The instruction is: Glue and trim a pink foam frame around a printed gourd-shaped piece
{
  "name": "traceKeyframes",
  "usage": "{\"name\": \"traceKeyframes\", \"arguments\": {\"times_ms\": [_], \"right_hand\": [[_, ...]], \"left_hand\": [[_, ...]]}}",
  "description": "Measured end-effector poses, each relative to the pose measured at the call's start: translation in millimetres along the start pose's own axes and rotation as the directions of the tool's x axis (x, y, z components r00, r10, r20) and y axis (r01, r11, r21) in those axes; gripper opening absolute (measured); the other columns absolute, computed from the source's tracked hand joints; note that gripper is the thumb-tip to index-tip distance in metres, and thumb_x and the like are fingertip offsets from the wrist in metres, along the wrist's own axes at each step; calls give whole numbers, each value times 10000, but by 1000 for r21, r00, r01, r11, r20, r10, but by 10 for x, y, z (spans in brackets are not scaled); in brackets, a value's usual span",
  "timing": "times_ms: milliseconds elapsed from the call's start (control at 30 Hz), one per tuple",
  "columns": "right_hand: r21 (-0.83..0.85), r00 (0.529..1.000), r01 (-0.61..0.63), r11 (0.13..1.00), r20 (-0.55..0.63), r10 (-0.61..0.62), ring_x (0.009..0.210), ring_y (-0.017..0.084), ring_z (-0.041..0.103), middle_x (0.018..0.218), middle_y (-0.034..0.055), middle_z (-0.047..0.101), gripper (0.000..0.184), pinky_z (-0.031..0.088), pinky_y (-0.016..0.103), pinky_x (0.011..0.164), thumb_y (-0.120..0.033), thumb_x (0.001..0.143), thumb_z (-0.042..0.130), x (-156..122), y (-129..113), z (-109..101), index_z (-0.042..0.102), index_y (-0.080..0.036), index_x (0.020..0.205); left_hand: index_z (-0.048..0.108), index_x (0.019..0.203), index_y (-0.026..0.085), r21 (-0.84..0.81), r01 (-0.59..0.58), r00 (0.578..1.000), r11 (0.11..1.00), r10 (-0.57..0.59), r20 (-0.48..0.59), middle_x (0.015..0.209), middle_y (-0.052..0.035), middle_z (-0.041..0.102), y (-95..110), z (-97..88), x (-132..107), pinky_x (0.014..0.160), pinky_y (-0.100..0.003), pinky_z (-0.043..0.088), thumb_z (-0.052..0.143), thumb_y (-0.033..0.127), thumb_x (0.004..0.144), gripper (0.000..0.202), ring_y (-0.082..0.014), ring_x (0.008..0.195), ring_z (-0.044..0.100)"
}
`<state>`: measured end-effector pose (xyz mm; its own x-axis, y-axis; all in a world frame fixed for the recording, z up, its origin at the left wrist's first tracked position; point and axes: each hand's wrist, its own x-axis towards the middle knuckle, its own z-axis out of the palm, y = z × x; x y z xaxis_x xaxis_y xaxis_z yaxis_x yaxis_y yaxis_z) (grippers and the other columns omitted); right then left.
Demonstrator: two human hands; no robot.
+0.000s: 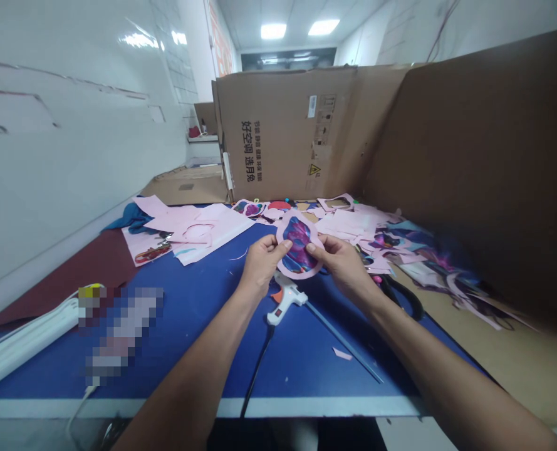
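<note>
Paper cutout (299,245), light and bendable, best held at the rim, where fingers of left hand (260,263) and right hand (344,266) pinch it.

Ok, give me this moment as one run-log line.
left hand: grips pink paper cutout | right hand: grips same cutout | below hands: glue gun on blue table

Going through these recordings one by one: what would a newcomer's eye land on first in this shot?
The eye goes first to the pink-framed paper cutout with its purple and blue print, held up at centre by the left hand and right hand. Just below it, a white hot glue gun lies on the blue table. Behind, pink paper scraps spread before a large cardboard box.
</note>
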<state>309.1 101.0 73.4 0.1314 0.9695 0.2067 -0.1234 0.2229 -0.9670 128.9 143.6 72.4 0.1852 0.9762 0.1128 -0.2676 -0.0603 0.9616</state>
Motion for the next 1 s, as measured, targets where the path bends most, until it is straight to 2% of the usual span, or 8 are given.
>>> {"name": "traceKeyframes", "arguments": {"times_ms": [100,267,433,567,667,800,1000], "right_hand": [[-1,1000,-4,1000,30,4,634,179,621,747,17,743,491,539,319,619,-639,666,995,-5,-9,12,738,-232,766],[11,1000,-5,1000,-27,5,575,155,559,680,-4,689,510,474,294,556,-659,658,993,-11,-13,11,737,-230,760],[24,998,-49,999,30,49,591,158,571,682,0,699,530,457,289,567,-662,625,1011,-18,-16,23,739,-226,754],[17,1000,-27,999,-2,27,570,141,531,667,-12,681,524,431,283,557,-669,649,996,-14,-9,18,733,-225,741],[-2,1000,-25,1000,-6,25,567,135,520,649,-12,671,537,406,277,552,-674,640,1000,-11,-5,9,730,-217,725],[-9,1000,-28,1000,11,28,578,132,508,656,-15,666,546,401,276,559,-676,640,1000,-33,-20,28,725,-213,726],[-27,1000,-14,1000,15,14,586,124,494,671,-18,655,542,376,270,557,-677,668,983,-42,-21,29,727,-205,746]], "left_hand": [[660,755,188,-29,-23,999,999,24,42,737,-5,717,10,-1,1,685,-278,530,940,500,717,420,-136,655,636],[654,747,187,-25,-27,997,999,28,67,727,4,708,8,3,-7,676,-265,518,947,518,705,444,-129,654,621],[620,734,203,15,-50,999,999,50,15,682,29,653,-2,-16,1,617,-254,479,943,564,725,485,-126,619,572],[585,698,209,58,-47,999,997,46,17,650,37,598,-6,-13,-2,602,-251,434,936,551,733,492,-125,610,534],[604,705,203,28,-64,997,998,63,41,654,42,574,11,2,-10,601,-245,401,912,547,751,464,-111,606,490],[642,710,193,15,-103,995,995,103,13,644,51,537,29,2,1,591,-242,358,916,544,729,446,-97,599,426],[675,735,188,-3,-109,994,994,109,20,677,37,556,36,0,-3,616,-253,361,914,540,739,425,-110,632,443]]}}
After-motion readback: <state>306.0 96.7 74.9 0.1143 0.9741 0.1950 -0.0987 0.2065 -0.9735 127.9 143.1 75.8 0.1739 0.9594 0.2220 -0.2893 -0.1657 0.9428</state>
